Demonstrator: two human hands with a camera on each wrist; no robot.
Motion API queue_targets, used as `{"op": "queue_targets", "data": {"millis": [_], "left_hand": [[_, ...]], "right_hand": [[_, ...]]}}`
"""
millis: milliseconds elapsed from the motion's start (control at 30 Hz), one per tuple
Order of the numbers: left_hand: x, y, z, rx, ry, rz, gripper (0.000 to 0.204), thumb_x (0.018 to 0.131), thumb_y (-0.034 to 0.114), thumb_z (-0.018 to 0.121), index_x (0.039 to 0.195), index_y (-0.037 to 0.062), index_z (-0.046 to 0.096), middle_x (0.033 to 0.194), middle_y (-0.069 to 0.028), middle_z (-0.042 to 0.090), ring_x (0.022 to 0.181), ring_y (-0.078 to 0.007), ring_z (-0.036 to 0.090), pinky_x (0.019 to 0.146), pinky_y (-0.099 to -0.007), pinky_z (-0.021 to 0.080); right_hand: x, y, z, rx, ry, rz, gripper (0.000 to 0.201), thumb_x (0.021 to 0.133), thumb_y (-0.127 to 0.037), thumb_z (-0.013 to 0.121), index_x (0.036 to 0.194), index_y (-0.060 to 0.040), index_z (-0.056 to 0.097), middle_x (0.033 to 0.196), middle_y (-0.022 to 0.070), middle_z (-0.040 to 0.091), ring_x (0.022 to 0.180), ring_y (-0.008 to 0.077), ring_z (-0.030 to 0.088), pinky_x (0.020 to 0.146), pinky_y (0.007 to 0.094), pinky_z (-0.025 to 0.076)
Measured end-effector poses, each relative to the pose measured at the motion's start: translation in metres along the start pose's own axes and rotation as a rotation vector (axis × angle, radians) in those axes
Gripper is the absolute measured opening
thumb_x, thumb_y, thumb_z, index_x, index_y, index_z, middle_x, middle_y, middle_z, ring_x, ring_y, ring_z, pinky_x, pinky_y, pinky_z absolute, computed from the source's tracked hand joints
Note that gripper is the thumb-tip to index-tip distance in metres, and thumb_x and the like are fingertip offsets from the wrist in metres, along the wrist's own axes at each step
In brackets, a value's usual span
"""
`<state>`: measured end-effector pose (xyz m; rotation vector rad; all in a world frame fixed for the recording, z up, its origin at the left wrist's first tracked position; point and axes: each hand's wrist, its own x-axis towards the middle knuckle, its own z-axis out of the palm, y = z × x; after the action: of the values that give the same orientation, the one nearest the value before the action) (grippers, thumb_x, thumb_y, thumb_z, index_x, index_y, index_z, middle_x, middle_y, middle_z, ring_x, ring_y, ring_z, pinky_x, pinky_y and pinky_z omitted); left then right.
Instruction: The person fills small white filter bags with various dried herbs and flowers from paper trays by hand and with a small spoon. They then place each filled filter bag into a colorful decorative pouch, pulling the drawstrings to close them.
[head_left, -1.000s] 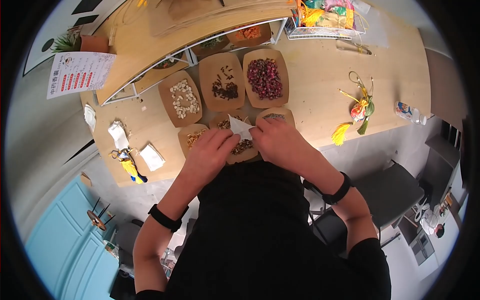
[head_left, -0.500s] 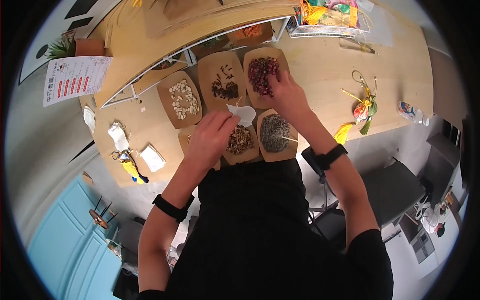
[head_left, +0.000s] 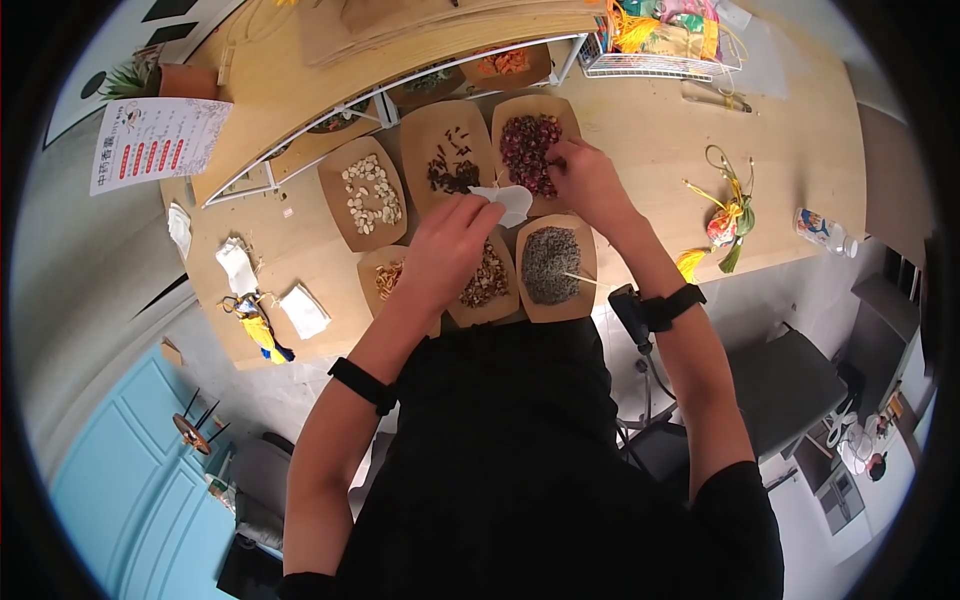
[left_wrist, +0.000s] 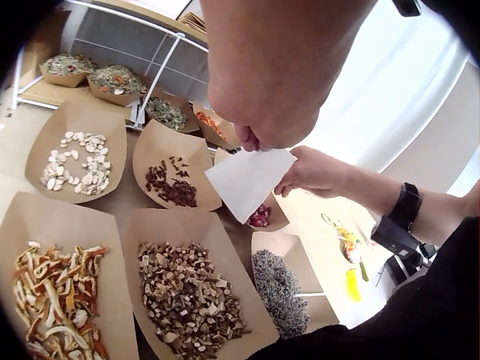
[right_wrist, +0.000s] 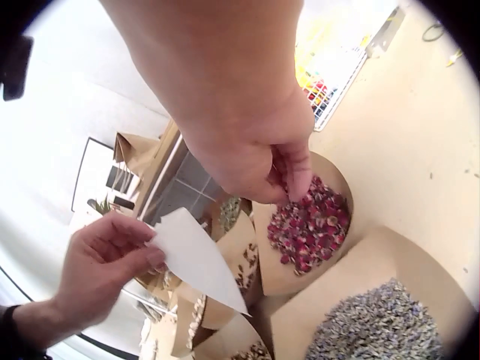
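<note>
Though shallow, tray (right_wrist: pixel 270 274) of rosebuds (right_wrist: pixel 311 229)

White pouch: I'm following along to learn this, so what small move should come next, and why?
Probably carry a pinch of red buds over to the white pouch with the right hand: its fingertips are right at the buds, and the left hand holds the pouch nearby. Whether any buds are already pinched, I can't tell.

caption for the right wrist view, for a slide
Left hand pinching a white pouch, right hand at a brown tray of dark red buds.
</note>
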<state>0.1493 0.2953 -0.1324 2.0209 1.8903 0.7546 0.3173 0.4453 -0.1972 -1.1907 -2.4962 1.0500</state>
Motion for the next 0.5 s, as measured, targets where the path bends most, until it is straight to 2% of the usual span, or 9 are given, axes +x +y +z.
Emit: {"op": "queue_targets", "data": {"millis": [167,233,367,467,500], "left_hand": [[0.008,0.000,0.009,-0.029,-0.012,0.012,0.022,0.075,-0.004,0.064,0.096,0.0027,0.062,0.091,-0.0104,0.060,0.084,-0.0298,0.061,0.071,-0.0389,0.052],[0.010,0.002,0.009,-0.043,0.003,0.025,0.021,0.075,-0.004,0.063,0.096,0.0027,0.061,0.090,-0.0106,0.059,0.083,-0.0300,0.061,0.071,-0.0391,0.052],[0.014,0.005,0.009,-0.029,0.013,0.030,0.021,0.075,-0.004,0.064,0.095,0.0022,0.061,0.091,-0.0105,0.060,0.084,-0.0299,0.061,0.071,-0.0391,0.052],[0.009,0.003,0.010,-0.040,0.032,0.011,0.021,0.075,-0.005,0.065,0.094,0.0020,0.061,0.091,-0.0108,0.060,0.084,-0.0301,0.061,0.071,-0.0391,0.052],[0.008,0.002,0.009,-0.053,0.038,0.006,0.021,0.074,-0.005,0.065,0.094,0.0020,0.061,0.091,-0.0110,0.060,0.084,-0.0303,0.061,0.071,-0.0391,0.052]], "right_hand": [[-0.012,-0.054,-0.050,0.166,-0.023,-0.023,0.015,0.080,-0.004,0.067,0.095,-0.0003,0.065,0.091,0.0157,0.063,0.080,0.0334,0.064,0.070,0.0395,0.052],[-0.016,-0.069,-0.054,0.138,-0.073,-0.211,0.015,0.081,-0.002,0.066,0.096,0.0007,0.065,0.088,0.0145,0.062,0.077,0.0321,0.063,0.067,0.0377,0.052],[-0.019,-0.080,-0.059,0.077,-0.154,-0.206,0.012,0.082,-0.004,0.062,0.093,0.0000,0.066,0.091,0.0164,0.063,0.086,0.0358,0.063,0.075,0.0433,0.051],[-0.018,-0.076,-0.058,0.238,-0.127,-0.187,0.012,0.082,-0.003,0.062,0.093,0.0005,0.064,0.088,0.0164,0.061,0.085,0.0368,0.063,0.075,0.0429,0.051],[-0.015,-0.067,-0.055,0.329,-0.052,-0.080,0.013,0.082,-0.005,0.063,0.093,0.0004,0.064,0.087,0.0170,0.061,0.083,0.0371,0.063,0.076,0.0430,0.052]]}}
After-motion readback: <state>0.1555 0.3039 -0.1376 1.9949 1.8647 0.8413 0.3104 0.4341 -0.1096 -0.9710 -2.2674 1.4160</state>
